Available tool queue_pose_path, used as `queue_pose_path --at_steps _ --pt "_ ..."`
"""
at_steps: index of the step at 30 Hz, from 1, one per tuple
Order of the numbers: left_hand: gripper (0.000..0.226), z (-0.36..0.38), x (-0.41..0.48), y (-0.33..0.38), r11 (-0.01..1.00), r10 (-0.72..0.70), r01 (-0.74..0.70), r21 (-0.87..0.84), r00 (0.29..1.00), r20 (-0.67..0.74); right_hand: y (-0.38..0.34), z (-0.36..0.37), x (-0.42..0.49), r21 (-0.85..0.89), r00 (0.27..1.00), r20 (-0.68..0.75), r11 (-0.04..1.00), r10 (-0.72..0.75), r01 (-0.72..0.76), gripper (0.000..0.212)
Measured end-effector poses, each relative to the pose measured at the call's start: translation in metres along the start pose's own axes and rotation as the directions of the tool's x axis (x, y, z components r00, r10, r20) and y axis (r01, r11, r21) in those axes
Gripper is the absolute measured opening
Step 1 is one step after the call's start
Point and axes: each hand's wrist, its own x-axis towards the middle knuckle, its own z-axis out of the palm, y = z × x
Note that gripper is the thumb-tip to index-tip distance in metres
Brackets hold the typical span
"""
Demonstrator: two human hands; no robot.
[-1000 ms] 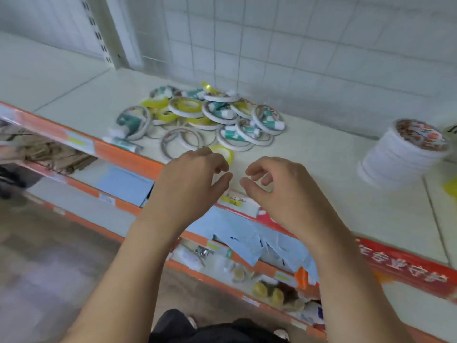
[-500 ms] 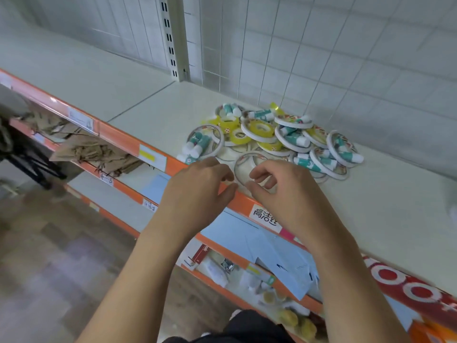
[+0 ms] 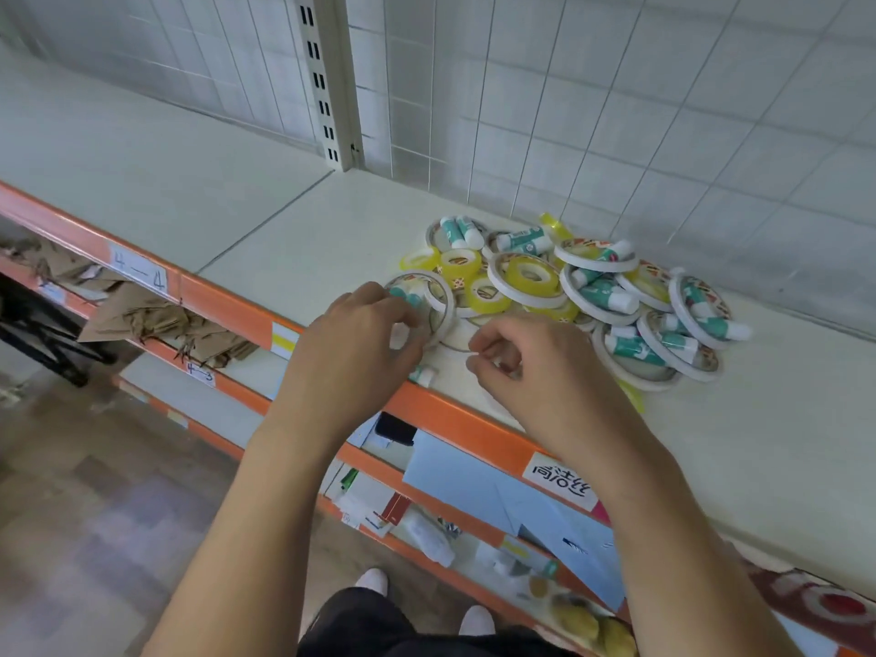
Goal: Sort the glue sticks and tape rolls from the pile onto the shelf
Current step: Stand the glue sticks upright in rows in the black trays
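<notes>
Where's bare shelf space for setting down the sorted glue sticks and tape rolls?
Free: the shelf left of the pile up to the upright post, the panel beyond the seam, and the stretch right of the pile. Crowded: the pile and the front rail by the left hand and right hand.

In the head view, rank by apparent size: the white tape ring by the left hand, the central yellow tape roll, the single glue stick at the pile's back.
1. white tape ring, partly hidden by the left hand
2. yellow tape roll
3. glue stick, about as long as the roll is wide, but thinner
</notes>
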Motion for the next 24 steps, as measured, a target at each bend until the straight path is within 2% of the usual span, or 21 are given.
queue_pose_path --at_steps 9,13,18,24 --pt "0.016 -0.014 0.043 -0.073 0.995 0.088 -0.082 -0.059 0.991 0.098 -0.046 0.052 0.049 -0.030 0.992 -0.109 0.998 0.056 -0.060 0.010" --pt "0.017 -0.017 0.052 -0.093 0.974 0.197 -0.167 -0.150 0.957 0.212 -0.060 0.080 0.068 -0.154 0.970 -0.158 0.965 0.186 -0.211 0.026" --pt "0.030 -0.019 0.059 -0.101 0.916 0.379 -0.318 -0.244 0.887 0.266 -0.067 0.082 0.074 -0.127 0.927 -0.143 0.923 0.346 -0.364 0.030" --pt "0.030 -0.016 0.069 -0.099 0.869 0.484 -0.418 -0.266 0.831 0.274 -0.072 0.076 0.074 -0.216 0.888 -0.068 0.862 0.455 -0.459 0.029"
